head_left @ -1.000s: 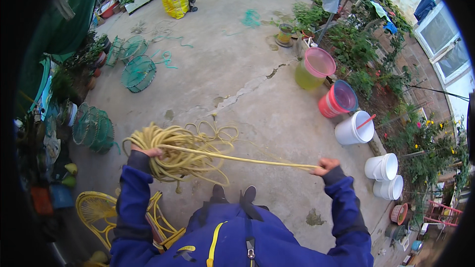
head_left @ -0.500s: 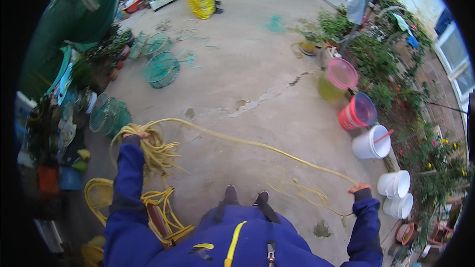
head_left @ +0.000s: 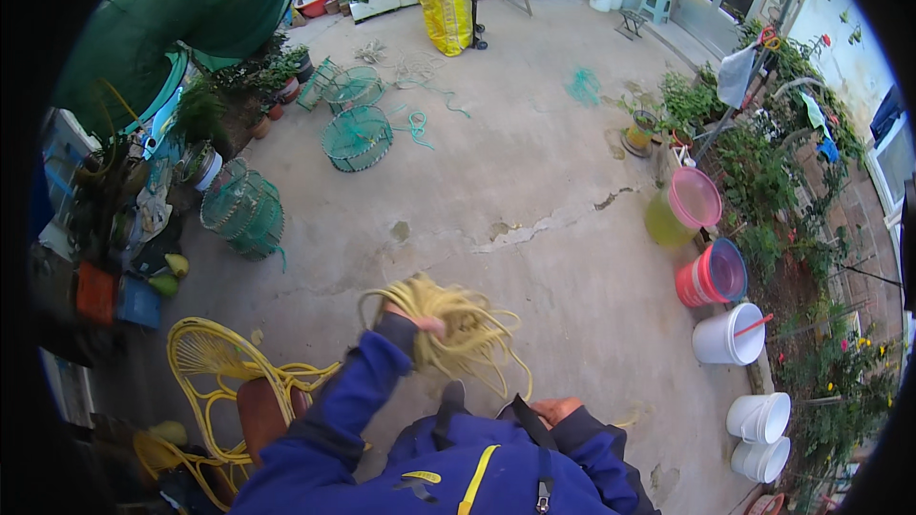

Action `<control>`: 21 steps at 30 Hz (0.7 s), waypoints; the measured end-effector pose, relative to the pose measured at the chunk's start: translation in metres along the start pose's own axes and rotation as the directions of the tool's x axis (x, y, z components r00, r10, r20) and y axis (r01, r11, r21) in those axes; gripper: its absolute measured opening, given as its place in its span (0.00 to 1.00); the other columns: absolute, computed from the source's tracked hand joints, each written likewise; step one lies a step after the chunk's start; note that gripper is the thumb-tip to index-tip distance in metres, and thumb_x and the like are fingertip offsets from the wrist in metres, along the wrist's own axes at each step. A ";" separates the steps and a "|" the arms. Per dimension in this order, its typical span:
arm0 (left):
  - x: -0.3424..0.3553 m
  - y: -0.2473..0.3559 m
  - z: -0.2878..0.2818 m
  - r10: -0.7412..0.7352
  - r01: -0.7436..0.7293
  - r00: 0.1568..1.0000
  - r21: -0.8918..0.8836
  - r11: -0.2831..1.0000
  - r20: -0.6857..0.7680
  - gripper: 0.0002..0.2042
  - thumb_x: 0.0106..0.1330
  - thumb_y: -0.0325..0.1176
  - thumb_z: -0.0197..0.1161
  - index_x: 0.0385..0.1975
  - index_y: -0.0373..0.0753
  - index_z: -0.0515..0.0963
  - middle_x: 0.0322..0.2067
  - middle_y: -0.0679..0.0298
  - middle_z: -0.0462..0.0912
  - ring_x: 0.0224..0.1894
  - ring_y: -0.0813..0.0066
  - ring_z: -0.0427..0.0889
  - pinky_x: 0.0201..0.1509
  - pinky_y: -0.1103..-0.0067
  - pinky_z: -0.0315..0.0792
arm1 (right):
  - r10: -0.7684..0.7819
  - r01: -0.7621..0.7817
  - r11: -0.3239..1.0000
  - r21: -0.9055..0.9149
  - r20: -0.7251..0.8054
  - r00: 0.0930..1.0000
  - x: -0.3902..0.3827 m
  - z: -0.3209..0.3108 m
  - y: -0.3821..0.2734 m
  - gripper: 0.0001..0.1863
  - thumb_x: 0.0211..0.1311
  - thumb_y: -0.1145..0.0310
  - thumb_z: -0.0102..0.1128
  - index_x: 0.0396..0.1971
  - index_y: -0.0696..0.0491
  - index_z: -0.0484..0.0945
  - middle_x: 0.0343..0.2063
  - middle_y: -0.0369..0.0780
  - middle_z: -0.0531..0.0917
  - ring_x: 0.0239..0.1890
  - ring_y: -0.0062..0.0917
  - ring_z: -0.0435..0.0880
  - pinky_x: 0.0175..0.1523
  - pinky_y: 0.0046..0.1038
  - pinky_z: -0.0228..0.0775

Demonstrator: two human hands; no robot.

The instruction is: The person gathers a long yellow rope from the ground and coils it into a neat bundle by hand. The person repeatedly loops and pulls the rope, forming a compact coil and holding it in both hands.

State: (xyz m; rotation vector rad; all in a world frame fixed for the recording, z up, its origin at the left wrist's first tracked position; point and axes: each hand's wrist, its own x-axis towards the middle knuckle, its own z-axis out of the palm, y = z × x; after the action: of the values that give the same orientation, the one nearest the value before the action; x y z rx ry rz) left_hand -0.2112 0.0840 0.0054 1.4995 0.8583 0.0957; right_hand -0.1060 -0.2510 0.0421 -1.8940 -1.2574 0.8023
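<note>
My left hand [head_left: 425,321] is closed round a thick coil of yellow rope [head_left: 468,329], held out in front of my body. The coil's loops hang to the right of the hand and are slightly blurred. My right hand [head_left: 556,410] is drawn in close to my waist, its fingers curled. A strand of the rope comes down from the coil to its fingers, and a pale yellow piece shows beyond the right wrist.
A yellow cane chair [head_left: 205,362] stands at lower left. Green net traps [head_left: 243,210] lie at left and farther off. A pink-rimmed bucket [head_left: 695,198], a red bucket [head_left: 704,277] and several white buckets [head_left: 720,339] line the plant bed. A yellow bag [head_left: 446,10] stands at the back.
My left hand has moved right with the coil, toward the front of my body. My right hand has come in from the far right, and the long stretched rope span is gathered in.
</note>
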 end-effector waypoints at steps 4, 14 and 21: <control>-0.042 0.013 0.075 0.037 -0.032 0.975 -0.026 0.999 0.217 0.36 0.32 0.33 0.77 0.47 0.33 0.69 0.44 0.60 0.77 0.46 0.73 0.76 0.50 0.74 0.72 | 0.041 -0.041 0.999 -0.035 -0.013 0.999 0.032 -0.010 -0.033 0.09 0.54 0.66 0.53 0.24 0.57 0.75 0.19 0.48 0.74 0.22 0.40 0.76 0.28 0.32 0.67; -0.054 -0.003 0.136 0.213 -0.054 0.799 -0.286 0.957 0.562 0.36 0.37 0.25 0.74 0.52 0.34 0.67 0.48 0.61 0.74 0.50 0.72 0.72 0.55 0.76 0.67 | -0.073 0.038 0.990 -0.139 -0.255 0.964 0.037 -0.031 -0.039 0.09 0.50 0.67 0.55 0.17 0.56 0.74 0.14 0.44 0.73 0.18 0.36 0.75 0.26 0.32 0.65; -0.059 0.016 0.128 0.167 -0.063 0.856 -0.221 0.973 0.490 0.38 0.35 0.30 0.75 0.52 0.35 0.67 0.49 0.61 0.73 0.52 0.71 0.71 0.57 0.76 0.65 | -0.023 -0.008 0.996 -0.089 -0.341 0.940 0.041 -0.025 -0.044 0.08 0.48 0.66 0.58 0.19 0.55 0.75 0.14 0.43 0.74 0.17 0.34 0.75 0.24 0.31 0.65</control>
State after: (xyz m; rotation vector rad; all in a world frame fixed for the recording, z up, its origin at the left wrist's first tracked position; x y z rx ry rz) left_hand -0.1762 -0.0517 0.0255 1.2983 0.3197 -0.1212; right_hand -0.0943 -0.2064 0.0875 -1.9933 -1.0954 0.3925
